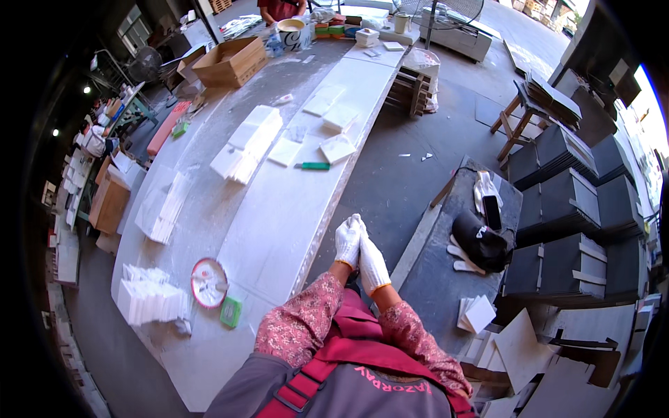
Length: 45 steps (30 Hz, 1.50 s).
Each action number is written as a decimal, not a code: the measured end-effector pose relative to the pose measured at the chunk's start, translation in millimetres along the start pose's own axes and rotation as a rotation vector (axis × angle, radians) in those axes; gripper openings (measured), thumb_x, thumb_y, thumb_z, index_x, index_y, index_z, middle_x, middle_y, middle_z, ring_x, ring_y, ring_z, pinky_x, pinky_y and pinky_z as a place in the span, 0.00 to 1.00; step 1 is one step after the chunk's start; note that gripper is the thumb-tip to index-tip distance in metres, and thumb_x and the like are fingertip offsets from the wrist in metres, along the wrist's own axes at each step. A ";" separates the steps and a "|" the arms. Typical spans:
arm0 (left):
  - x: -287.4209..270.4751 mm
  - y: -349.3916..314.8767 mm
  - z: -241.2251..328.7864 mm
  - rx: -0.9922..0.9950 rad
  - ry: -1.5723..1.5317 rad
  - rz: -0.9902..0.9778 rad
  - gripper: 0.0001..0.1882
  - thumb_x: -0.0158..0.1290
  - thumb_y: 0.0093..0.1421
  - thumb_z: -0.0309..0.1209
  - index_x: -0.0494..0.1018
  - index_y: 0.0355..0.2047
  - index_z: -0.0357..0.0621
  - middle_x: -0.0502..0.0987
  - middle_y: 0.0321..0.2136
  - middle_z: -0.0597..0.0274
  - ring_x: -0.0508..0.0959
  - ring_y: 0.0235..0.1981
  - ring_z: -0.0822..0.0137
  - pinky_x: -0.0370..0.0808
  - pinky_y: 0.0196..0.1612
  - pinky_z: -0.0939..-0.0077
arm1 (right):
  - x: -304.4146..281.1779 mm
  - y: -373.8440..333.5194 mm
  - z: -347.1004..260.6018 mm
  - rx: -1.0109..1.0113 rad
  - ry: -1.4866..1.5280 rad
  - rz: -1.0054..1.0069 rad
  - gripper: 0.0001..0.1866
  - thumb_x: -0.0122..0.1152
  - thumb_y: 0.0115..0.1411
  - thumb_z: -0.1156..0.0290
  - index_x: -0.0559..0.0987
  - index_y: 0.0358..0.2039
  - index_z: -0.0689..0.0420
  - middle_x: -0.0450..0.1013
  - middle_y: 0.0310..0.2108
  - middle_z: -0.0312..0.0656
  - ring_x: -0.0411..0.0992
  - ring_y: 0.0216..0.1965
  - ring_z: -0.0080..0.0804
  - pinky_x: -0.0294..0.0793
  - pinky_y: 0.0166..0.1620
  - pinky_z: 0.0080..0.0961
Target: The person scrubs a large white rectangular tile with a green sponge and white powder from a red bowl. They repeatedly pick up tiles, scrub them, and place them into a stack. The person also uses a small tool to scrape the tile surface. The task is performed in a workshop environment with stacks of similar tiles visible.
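Note:
My left hand and my right hand wear white knitted gloves with orange cuffs. They are pressed together in front of my body, beside the edge of the long white worktable. The fingers look closed against each other; whatever may lie between them is hidden. Several white square tiles lie on the table ahead, with a green-handled tool next to them. A row of stacked white tiles stands farther left. Nearer me are a red-rimmed round dish and a green block.
At right, a dark bench carries a black cap, a phone, gloves and white tiles. Stacks of dark panels stand beyond it. A cardboard box sits at the table's far end, near another person.

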State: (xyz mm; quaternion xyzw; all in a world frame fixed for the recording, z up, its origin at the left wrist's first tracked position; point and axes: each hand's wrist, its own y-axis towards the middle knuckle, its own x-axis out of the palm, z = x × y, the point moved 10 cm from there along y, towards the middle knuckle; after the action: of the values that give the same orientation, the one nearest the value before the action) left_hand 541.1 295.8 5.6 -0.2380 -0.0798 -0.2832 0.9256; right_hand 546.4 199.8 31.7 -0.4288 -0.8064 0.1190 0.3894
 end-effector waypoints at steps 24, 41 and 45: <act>271.6 97.1 43.9 -0.800 -0.178 -0.858 0.25 0.46 0.70 0.48 0.67 0.57 0.42 0.72 0.54 0.59 0.72 0.57 0.62 0.71 0.58 0.66 | -133.8 165.1 -226.9 -0.266 -0.723 0.635 0.21 0.44 0.71 0.51 0.77 0.47 0.55 0.78 0.35 0.45 0.76 0.36 0.41 0.73 0.37 0.33; 365.5 170.2 80.0 -0.731 -0.427 -0.732 0.21 0.43 0.72 0.39 0.69 0.56 0.37 0.72 0.57 0.52 0.69 0.60 0.58 0.60 0.68 0.60 | -143.6 283.8 -362.2 -0.510 -0.558 0.349 0.17 0.50 0.71 0.57 0.80 0.37 0.57 0.73 0.24 0.32 0.67 0.29 0.17 0.69 0.34 0.21; 351.1 266.4 43.3 -0.733 -0.357 -0.673 0.17 0.41 0.72 0.42 0.74 0.46 0.44 0.78 0.42 0.61 0.78 0.44 0.63 0.75 0.52 0.65 | -71.9 286.8 -403.9 -0.697 -0.717 0.189 0.16 0.59 0.62 0.58 0.78 0.45 0.53 0.78 0.35 0.44 0.77 0.38 0.35 0.75 0.42 0.32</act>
State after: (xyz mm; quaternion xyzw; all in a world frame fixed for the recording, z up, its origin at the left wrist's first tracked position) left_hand 980.7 339.5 37.3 -0.5519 -0.2039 -0.5290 0.6116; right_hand 1036.7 259.2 113.0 -0.5366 -0.8388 0.0170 -0.0904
